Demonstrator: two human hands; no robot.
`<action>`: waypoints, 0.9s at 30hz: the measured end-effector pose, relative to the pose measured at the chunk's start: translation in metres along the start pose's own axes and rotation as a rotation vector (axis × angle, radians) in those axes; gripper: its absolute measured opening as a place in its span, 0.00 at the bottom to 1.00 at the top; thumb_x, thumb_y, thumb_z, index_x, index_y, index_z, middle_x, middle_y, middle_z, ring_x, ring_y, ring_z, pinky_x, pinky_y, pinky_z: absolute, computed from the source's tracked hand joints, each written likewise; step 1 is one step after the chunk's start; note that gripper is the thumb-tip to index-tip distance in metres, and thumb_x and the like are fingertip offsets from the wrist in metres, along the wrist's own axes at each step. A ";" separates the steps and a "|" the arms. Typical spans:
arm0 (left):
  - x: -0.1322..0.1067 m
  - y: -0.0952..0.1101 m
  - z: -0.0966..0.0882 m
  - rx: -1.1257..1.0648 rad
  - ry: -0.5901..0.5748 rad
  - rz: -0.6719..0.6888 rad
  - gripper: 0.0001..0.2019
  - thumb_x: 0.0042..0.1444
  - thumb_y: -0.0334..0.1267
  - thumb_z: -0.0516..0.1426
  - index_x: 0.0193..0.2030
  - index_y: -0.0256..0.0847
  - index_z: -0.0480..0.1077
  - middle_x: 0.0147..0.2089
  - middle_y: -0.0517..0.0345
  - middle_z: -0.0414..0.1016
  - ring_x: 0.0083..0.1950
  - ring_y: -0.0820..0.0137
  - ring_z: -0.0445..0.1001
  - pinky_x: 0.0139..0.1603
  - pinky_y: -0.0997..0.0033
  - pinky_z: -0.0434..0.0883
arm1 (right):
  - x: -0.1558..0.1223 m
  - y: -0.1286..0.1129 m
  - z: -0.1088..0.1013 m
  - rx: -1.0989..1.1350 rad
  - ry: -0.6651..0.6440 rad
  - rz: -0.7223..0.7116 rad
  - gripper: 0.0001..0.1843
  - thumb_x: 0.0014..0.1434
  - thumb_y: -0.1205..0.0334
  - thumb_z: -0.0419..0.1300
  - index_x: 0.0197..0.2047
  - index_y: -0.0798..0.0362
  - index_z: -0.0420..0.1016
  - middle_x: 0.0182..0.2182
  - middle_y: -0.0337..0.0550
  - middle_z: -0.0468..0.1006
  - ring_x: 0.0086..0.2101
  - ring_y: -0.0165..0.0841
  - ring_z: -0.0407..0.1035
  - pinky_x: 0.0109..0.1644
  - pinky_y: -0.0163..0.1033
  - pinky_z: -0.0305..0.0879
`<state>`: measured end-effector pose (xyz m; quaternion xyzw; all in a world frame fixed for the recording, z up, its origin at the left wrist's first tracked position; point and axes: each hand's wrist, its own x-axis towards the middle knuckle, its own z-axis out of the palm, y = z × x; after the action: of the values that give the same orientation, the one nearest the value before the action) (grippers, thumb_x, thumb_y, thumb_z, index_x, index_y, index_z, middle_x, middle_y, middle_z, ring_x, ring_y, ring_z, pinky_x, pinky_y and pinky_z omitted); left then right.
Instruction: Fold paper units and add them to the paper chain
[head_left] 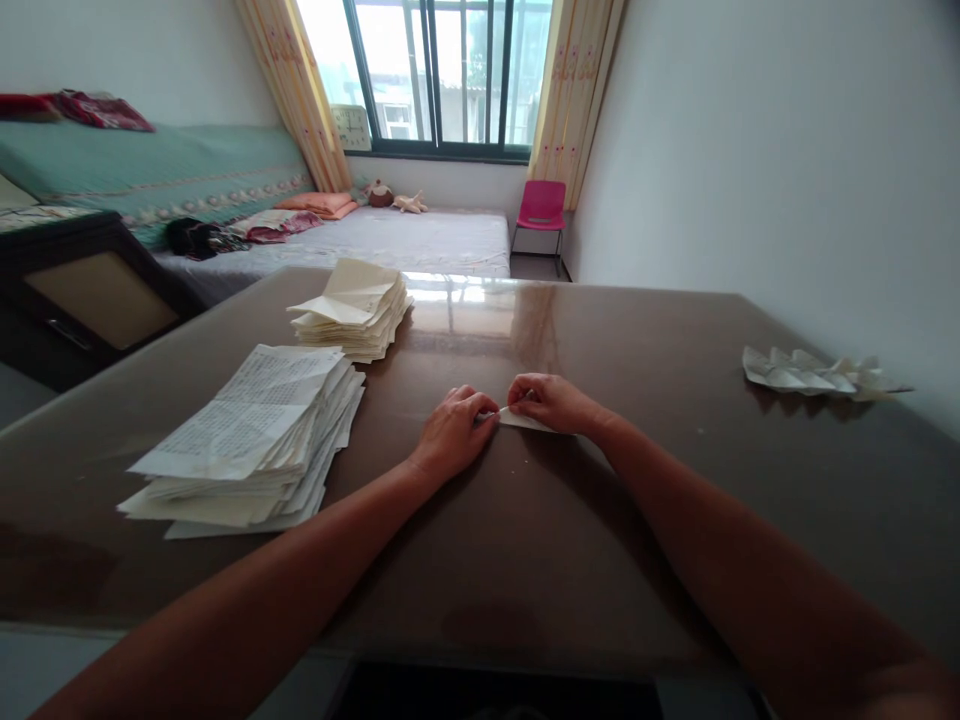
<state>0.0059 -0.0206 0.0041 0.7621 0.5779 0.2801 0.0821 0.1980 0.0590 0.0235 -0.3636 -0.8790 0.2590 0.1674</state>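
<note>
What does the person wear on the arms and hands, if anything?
Nothing that shows. The left forearm and right forearm are bare up to the picture's edge, with no sleeves. The left hand and right hand show no gloves, watch, bracelet or rings.

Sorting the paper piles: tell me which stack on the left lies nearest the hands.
The flat stack of printed sheets, just left of the left hand pinching the small folded paper. The stack of folded pieces sits farther back on the table.
</note>
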 end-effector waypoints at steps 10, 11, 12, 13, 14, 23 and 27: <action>0.003 0.002 0.000 0.023 -0.052 -0.031 0.11 0.59 0.41 0.52 0.34 0.43 0.75 0.35 0.55 0.69 0.43 0.64 0.67 0.43 0.66 0.66 | -0.001 -0.003 0.002 -0.044 0.049 -0.068 0.07 0.56 0.63 0.60 0.37 0.50 0.79 0.35 0.40 0.77 0.30 0.28 0.68 0.36 0.33 0.61; 0.003 0.003 0.000 0.026 -0.051 -0.034 0.11 0.59 0.41 0.52 0.34 0.42 0.74 0.35 0.55 0.69 0.42 0.64 0.67 0.42 0.66 0.66 | -0.001 -0.004 0.003 -0.060 0.048 -0.098 0.08 0.56 0.62 0.60 0.39 0.48 0.80 0.38 0.40 0.76 0.31 0.28 0.68 0.37 0.33 0.61; 0.003 0.003 0.000 0.032 -0.051 -0.036 0.11 0.59 0.41 0.52 0.33 0.42 0.74 0.34 0.55 0.69 0.42 0.65 0.67 0.42 0.66 0.66 | -0.001 -0.005 0.003 -0.081 0.046 -0.133 0.09 0.57 0.61 0.60 0.41 0.46 0.80 0.41 0.40 0.75 0.33 0.28 0.69 0.38 0.33 0.61; 0.003 0.003 0.000 0.038 -0.051 -0.038 0.11 0.60 0.41 0.52 0.33 0.42 0.74 0.34 0.55 0.69 0.41 0.65 0.67 0.42 0.66 0.66 | -0.001 -0.006 0.005 -0.103 0.041 -0.163 0.10 0.58 0.60 0.60 0.43 0.45 0.80 0.43 0.40 0.75 0.34 0.29 0.69 0.40 0.34 0.61; 0.003 0.004 0.000 0.044 -0.054 -0.040 0.11 0.60 0.41 0.52 0.33 0.42 0.73 0.34 0.55 0.69 0.41 0.65 0.67 0.42 0.66 0.66 | -0.001 -0.006 0.006 -0.121 0.036 -0.184 0.10 0.59 0.59 0.59 0.43 0.44 0.80 0.44 0.40 0.75 0.36 0.30 0.70 0.40 0.34 0.61; 0.003 0.006 -0.001 0.156 -0.101 -0.016 0.10 0.62 0.41 0.49 0.35 0.41 0.68 0.39 0.53 0.69 0.44 0.63 0.66 0.45 0.64 0.66 | 0.004 0.003 0.015 -0.058 0.003 -0.182 0.10 0.62 0.60 0.57 0.39 0.50 0.80 0.39 0.42 0.76 0.36 0.30 0.70 0.41 0.33 0.62; 0.004 0.009 -0.001 0.249 -0.133 -0.002 0.12 0.64 0.41 0.46 0.35 0.41 0.67 0.38 0.52 0.68 0.43 0.62 0.66 0.45 0.63 0.65 | 0.004 0.005 0.016 -0.064 0.008 -0.171 0.10 0.62 0.59 0.57 0.39 0.49 0.79 0.40 0.42 0.76 0.37 0.30 0.70 0.41 0.33 0.62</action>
<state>0.0136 -0.0202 0.0108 0.7827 0.6022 0.1552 0.0251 0.1903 0.0596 0.0078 -0.2934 -0.9140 0.2139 0.1808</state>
